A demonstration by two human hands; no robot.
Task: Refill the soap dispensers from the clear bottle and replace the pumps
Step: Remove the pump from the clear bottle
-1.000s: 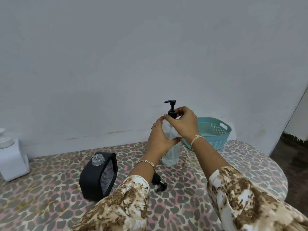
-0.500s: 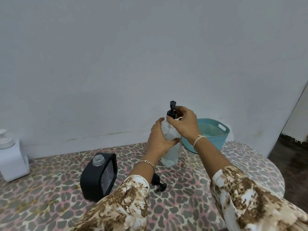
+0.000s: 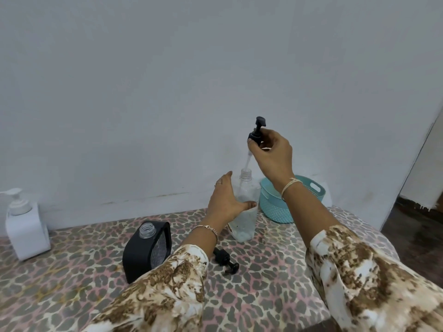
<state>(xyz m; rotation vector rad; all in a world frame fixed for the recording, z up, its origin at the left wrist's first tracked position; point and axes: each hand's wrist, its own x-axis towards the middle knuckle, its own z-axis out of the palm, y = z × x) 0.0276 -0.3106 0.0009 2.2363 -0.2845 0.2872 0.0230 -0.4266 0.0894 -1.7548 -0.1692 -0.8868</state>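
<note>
Clear bottle (image 3: 243, 212) stands upright on the leopard-print table (image 3: 72, 271). Its neck is open and the threads are bare. A little clear liquid and some pale bits sit at the bottom.

Left hand (image 3: 225, 200) holds the bottle round the middle, thumb across the near face, fingers up the far side.

Straight above that grip, right hand (image 3: 273, 154) pinches the collar of a black pump (image 3: 257, 134) between thumb and fingertips, nozzle head uppermost. The pump's pale dip tube (image 3: 248, 160) hangs from the pinch down toward the bottle's mouth. It is blurred, so I cannot tell whether its tip is inside the neck.

Below the left-hand grip, on my side of it, a second pump (image 3: 225, 258) lies on its side on the cloth, touching nothing.

Left of the grip, a black dispenser (image 3: 146, 250) stands with its clear threaded neck uncapped.

Well off left again, against the wall (image 3: 167, 92), is a white dispenser (image 3: 24, 226) with its pump fitted.

Just right of the held bottle, behind the right wrist, sits a teal basket (image 3: 275, 212).
</note>
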